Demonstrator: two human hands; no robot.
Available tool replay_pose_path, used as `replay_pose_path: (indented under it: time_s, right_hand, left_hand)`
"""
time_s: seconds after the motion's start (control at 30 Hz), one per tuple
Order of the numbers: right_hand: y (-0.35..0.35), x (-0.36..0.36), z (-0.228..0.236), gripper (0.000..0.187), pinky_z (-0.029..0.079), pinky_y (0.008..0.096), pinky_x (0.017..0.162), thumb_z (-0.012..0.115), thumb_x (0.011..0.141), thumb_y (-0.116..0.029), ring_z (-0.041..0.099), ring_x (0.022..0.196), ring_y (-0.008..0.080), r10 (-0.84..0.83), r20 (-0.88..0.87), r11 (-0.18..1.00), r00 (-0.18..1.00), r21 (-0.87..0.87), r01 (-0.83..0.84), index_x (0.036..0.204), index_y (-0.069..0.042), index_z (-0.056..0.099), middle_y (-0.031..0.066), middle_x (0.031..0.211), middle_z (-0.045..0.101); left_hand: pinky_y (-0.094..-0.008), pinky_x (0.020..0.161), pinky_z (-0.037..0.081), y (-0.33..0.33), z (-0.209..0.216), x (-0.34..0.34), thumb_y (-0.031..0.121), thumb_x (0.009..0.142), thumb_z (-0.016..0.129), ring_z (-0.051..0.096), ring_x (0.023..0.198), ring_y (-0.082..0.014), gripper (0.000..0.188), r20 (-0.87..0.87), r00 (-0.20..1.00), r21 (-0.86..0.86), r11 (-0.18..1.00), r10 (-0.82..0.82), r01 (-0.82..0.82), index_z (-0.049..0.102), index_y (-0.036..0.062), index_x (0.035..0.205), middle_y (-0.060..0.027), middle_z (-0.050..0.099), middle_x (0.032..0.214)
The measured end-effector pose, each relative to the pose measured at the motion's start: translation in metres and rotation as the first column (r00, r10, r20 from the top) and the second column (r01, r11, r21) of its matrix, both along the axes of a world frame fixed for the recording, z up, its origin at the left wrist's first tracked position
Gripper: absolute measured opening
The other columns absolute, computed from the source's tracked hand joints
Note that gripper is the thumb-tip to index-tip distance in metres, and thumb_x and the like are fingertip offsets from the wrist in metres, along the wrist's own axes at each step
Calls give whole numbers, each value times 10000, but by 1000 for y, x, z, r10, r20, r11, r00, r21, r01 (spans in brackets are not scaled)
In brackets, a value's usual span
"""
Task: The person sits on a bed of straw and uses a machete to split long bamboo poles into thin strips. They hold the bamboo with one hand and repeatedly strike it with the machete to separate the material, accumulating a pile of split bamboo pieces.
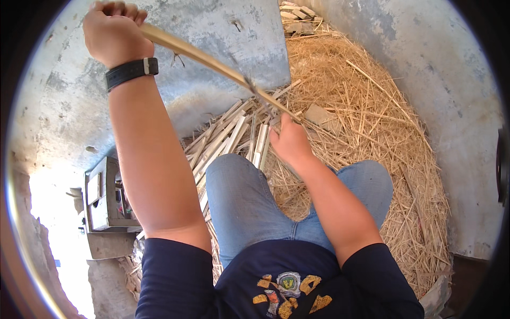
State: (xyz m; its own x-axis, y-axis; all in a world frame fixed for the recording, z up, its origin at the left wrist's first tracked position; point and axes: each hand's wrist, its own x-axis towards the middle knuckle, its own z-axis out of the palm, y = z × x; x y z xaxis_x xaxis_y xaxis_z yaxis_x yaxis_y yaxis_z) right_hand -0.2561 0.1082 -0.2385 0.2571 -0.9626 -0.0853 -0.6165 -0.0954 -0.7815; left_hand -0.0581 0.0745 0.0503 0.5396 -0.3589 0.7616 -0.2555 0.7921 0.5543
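My left hand (pixel 116 36), with a dark band on its wrist, is raised at the upper left and closed around one end of a long pale bamboo strip (pixel 199 57). From there the strip slants down to the right, its far end passing just above my right hand (pixel 293 139). In that hand, closed in front of my knees, is what looks like a knife (pixel 265 105). Its thin dark blade, blurred, crosses the strip and appears to touch it. The handle is mostly hidden by my fingers.
Split bamboo pieces (pixel 226 133) lie piled left of my knees. Shavings and thin strips (pixel 372 122) cover the floor ahead and to the right. Grey walls (pixel 212 32) stand close on both sides. A small cabinet (pixel 106 196) is at the left, and bricks (pixel 298 18) lie at the far end.
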Motion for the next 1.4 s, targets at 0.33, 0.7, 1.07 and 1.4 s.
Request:
replay_pose_path:
  time_s: [0.33, 0.7, 1.07, 1.4]
  right_hand:
    - [5, 0, -6, 361, 517, 390, 700, 662, 911, -269, 682, 768, 267, -19, 552, 998, 834, -45, 52, 1082, 41, 591, 171, 830, 691]
    - [5, -1, -2, 353, 539, 466, 687, 633, 914, -229, 684, 802, 410, -18, 7, 1000, 1000, 2, 18, 1107, 48, 528, 236, 831, 677]
    - [21, -2, 25, 331, 513, 394, 619, 650, 911, -228, 627, 617, 284, -12, 547, 980, 837, -158, 118, 1114, 19, 566, 168, 811, 672]
    - [-17, -12, -59, 418, 512, 454, 847, 639, 900, -245, 671, 937, 372, -154, 122, 966, 980, 229, 123, 1203, 35, 568, 244, 1025, 679]
  left_hand:
    - [-310, 529, 312, 16, -5, -2, 115, 934, 379, 321, 545, -149, 157, -67, 996, -31, 998, -54, 52, 372, 54, 790, -39, 351, 662]
    - [-312, 529, 320, 10, -5, -7, 89, 929, 374, 327, 557, -153, 157, 20, 1000, -1, 1000, 11, -11, 358, 56, 776, -42, 338, 676]
    - [-306, 530, 323, 17, -4, -2, 99, 920, 377, 325, 547, -150, 159, -28, 997, -36, 997, -65, 64, 358, 55, 769, -41, 341, 669]
    - [-311, 533, 326, 12, -2, -4, 99, 914, 377, 318, 551, -153, 146, -44, 994, -33, 994, -105, 103, 361, 61, 774, -39, 337, 674]
